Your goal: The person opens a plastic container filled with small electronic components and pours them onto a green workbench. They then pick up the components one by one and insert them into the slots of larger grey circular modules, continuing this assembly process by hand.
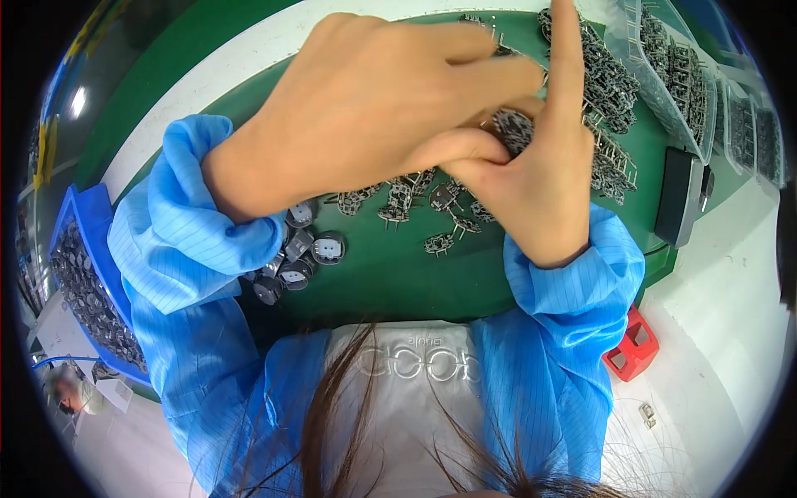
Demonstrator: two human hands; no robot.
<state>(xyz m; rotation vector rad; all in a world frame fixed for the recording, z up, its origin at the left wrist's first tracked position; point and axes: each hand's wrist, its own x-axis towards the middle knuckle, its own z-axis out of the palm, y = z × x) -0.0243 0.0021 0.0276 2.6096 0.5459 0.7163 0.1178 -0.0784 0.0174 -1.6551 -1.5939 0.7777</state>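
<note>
My left hand and my right hand meet above the green mat, both pinching one small round dark part with metal pins between thumbs and fingers. My right forefinger points straight up. Both wrists wear blue sleeves. Loose pinned parts lie on the mat just below the hands. A few round grey caps sit under my left wrist.
A heap of pinned parts fills the mat's far right. Clear trays of parts stand further right beside a dark flat block. A blue bin of dark parts sits left. A red object lies lower right.
</note>
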